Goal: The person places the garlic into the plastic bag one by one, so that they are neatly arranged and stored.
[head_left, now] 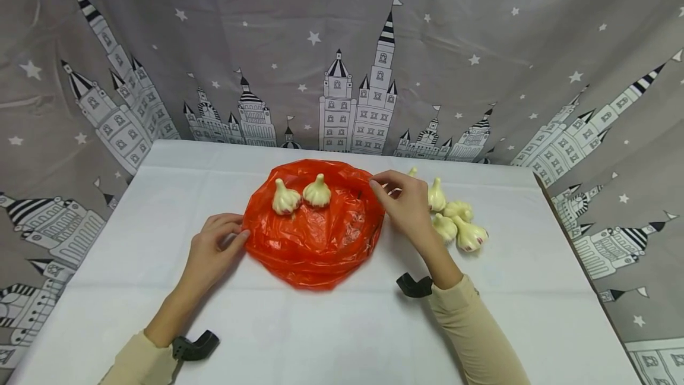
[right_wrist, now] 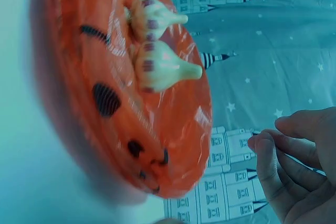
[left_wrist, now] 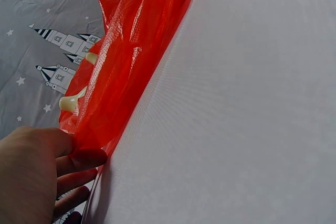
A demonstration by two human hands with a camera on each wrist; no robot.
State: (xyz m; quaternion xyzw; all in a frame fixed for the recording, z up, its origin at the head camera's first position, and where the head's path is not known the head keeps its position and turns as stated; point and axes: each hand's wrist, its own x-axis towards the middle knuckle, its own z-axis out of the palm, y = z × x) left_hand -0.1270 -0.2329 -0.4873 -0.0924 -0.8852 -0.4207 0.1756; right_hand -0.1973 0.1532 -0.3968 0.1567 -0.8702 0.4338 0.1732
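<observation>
A red plastic bag (head_left: 315, 248) with black print lies bunched and rounded on the table. Two pale garlic bulbs (head_left: 286, 197) stand upright on its far part, stems up; whether they sit inside its mouth I cannot tell. My left hand (head_left: 212, 249) pinches the bag's left edge between thumb and fingers, plain in the left wrist view, where the bag (left_wrist: 131, 56) rises from the table. Above the bag's far right rim hovers my right hand (head_left: 403, 201). In the right wrist view its loosely bent fingers (right_wrist: 265, 156) are apart from the bag (right_wrist: 178, 166).
Several more garlic bulbs (head_left: 470, 235) are grouped to the right of the bag, partly behind my right hand. A white cloth (head_left: 352, 337) covers the table. Behind the table's far edge hangs a grey curtain (head_left: 256, 22) with castles and stars.
</observation>
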